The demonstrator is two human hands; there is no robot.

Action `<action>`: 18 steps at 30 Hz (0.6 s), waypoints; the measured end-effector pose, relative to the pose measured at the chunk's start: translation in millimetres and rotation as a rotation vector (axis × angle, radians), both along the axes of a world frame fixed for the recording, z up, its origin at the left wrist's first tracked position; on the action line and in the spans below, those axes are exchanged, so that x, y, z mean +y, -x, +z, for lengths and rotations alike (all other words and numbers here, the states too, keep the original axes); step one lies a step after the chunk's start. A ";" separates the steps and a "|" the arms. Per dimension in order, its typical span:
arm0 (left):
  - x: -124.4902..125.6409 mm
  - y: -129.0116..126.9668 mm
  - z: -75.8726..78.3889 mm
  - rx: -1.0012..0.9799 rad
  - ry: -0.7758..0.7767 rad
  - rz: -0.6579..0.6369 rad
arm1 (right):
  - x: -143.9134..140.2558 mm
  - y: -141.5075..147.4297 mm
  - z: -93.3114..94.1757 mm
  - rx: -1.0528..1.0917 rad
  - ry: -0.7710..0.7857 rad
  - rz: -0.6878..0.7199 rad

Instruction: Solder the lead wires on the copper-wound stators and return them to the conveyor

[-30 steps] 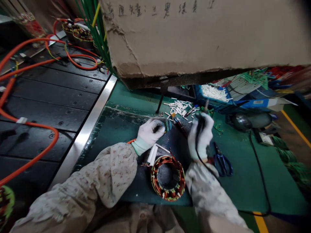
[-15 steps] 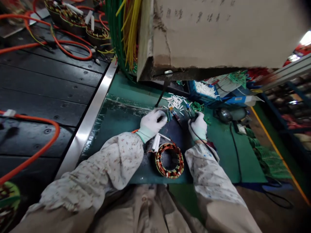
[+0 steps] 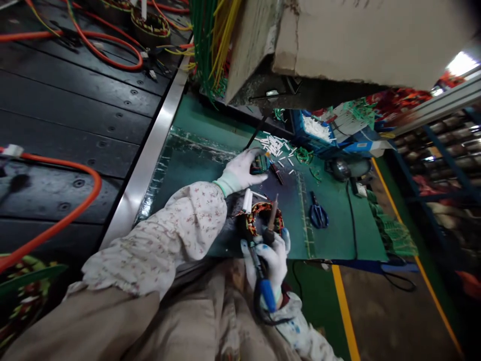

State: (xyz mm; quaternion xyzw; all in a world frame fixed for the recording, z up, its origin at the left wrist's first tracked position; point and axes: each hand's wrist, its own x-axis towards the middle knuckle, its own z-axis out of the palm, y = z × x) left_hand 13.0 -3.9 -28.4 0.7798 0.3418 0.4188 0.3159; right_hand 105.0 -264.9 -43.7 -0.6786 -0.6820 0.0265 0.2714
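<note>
Right hand (image 3: 271, 255) fist-closed around soldering iron (image 3: 267, 235), tip over stator (image 3: 260, 218) at near mat edge. Left hand (image 3: 240, 171) curled over small green part (image 3: 259, 163), grasp unclear. Blue bin (image 3: 313, 135) far right holds white sleeves (image 3: 316, 128).

I was in a motor-winding workshop. A copper-wound stator (image 3: 263, 220) lay on my green tabletop (image 3: 338, 235), with more stators (image 3: 150, 25) and orange cables (image 3: 75, 210) on the black conveyor (image 3: 75, 100) beside it. Green and yellow wire bundles (image 3: 210, 45) hung above, and a blue bin (image 3: 315, 135) held white sleeves.
</note>
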 end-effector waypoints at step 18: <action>-7.7 21.3 11.2 0.110 0.140 0.137 | 30.0 23.3 11.2 -0.206 -0.191 -0.101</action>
